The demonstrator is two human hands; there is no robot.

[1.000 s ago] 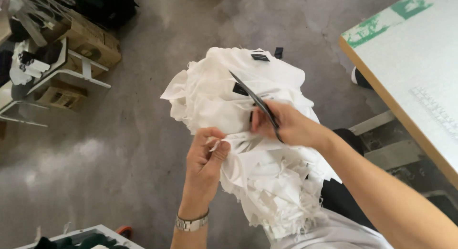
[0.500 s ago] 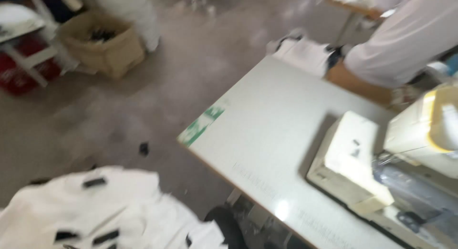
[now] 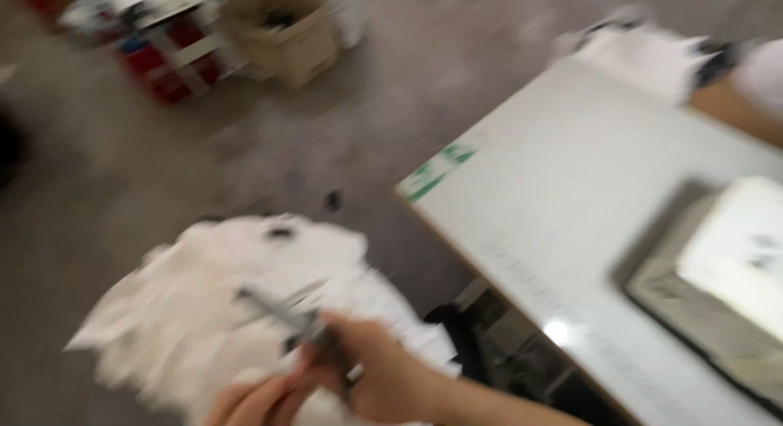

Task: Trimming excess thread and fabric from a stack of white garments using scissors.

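The right hand (image 3: 391, 377) grips small scissors (image 3: 281, 309) over the heap of white fabric pieces (image 3: 220, 312) beside the sewing table (image 3: 571, 189), the left hand (image 3: 245, 401) barely shows, grip unclear, and most of the pile seemingly awaits trimming.

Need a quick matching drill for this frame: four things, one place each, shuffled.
Things:
1. scissors
2. cardboard box
3. white cloth pile
4. sewing machine

Places:
A. on the white table, right edge
B. on the floor, top of view
C. in the right hand
D. bottom left, under the hands

Pairs: 1-C, 2-B, 3-D, 4-A
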